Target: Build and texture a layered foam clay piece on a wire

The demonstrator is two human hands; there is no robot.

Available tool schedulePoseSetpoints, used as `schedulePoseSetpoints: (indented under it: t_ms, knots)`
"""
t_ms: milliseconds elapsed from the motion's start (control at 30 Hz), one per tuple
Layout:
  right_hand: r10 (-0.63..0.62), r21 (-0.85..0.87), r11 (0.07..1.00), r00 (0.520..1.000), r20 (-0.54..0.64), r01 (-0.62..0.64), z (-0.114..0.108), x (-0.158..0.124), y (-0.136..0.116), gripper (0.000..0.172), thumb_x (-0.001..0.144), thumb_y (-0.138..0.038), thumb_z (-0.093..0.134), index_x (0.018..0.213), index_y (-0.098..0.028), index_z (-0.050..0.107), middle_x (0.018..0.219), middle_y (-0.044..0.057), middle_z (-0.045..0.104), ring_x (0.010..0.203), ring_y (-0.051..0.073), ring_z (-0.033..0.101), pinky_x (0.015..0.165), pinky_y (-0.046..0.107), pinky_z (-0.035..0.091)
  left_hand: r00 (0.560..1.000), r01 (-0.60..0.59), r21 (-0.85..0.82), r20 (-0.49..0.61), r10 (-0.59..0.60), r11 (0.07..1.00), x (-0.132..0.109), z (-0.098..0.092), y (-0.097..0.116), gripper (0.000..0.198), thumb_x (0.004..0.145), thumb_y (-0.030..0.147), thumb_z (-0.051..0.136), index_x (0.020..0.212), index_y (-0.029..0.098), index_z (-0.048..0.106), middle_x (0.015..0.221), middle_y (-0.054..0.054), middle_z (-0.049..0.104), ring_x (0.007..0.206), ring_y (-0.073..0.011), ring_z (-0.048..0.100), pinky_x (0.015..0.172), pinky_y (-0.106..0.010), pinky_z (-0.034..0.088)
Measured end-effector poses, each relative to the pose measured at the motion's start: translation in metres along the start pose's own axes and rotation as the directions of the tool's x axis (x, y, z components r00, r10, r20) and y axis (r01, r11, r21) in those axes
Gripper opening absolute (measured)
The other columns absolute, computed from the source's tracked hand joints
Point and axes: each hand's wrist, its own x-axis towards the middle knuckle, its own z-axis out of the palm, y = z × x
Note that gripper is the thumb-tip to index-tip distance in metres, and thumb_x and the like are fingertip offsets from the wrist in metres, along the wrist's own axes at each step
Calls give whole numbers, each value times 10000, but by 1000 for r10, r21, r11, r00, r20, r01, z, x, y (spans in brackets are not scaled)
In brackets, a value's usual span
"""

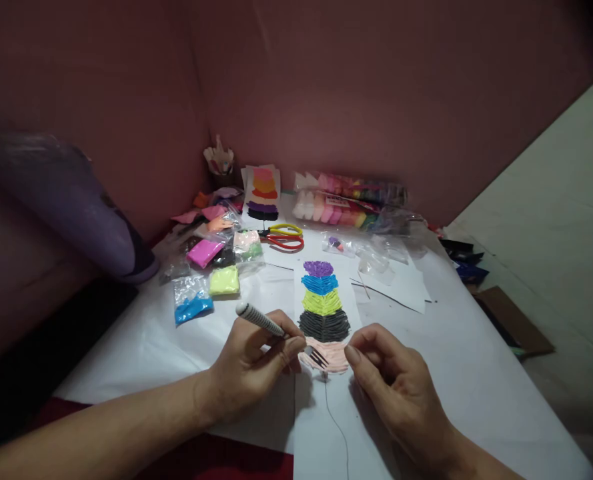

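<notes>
My left hand (263, 360) grips a fork (259, 319) with a patterned white handle. Its dark tines rest on a pale peach clay band (335, 357), the lowest of the stacked bands on a white paper strip (309, 427). Above it lie grooved bands of black (324, 325), yellow-green (321, 302), blue (319, 285) and purple (319, 268) clay. My right hand (396, 387) is at the peach band's right edge, thumb and forefinger together in a pinch; whatever may be between them is hidden. A thin drawn line (337, 423) runs down from the band.
Bags of pink (205, 253), yellow (225, 281) and blue clay (193, 309) lie to the left. Scissors (285, 239) with red and yellow handles, a finished-looking clay card (263, 193) and a large clay pack (349, 202) sit behind. Plastic scraps (376, 263) lie right of the strip.
</notes>
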Motion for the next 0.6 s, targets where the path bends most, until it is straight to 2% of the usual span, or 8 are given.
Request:
schedulePoseSetpoints:
  t_ms: [167,400,500,600]
  knots:
    - [31,-69,997,1000,-2,-31,2,2,1,261,935,-379,498,746,-200,488,542,-63,397,483,87,324,436,227,272,994,100,8,37,-101,995,2,0,-1,183,908,264,554,805,121,600,554,-21,587,490,-114,586,472,-223,477]
    - [-15,-104,994,1000,23,17,1,5,1,240,930,-360,492,762,-190,511,543,-48,456,476,93,353,442,239,288,996,8,132,89,-20,991,2,1,-2,166,915,234,530,806,129,601,572,-24,610,492,-107,587,472,-216,467]
    - [-26,-102,994,999,26,29,1,4,0,232,927,-353,493,766,-188,518,535,-46,465,471,94,360,438,238,294,995,14,150,92,-28,989,2,1,-3,170,915,238,529,793,135,589,543,-11,589,474,-102,566,460,-212,451]
    - [-30,-112,993,999,25,33,0,3,-1,230,926,-350,493,766,-187,522,527,-46,464,466,95,363,433,238,295,993,80,86,76,-87,993,2,1,-3,187,915,264,535,782,139,579,555,-18,600,488,-111,576,464,-219,459]
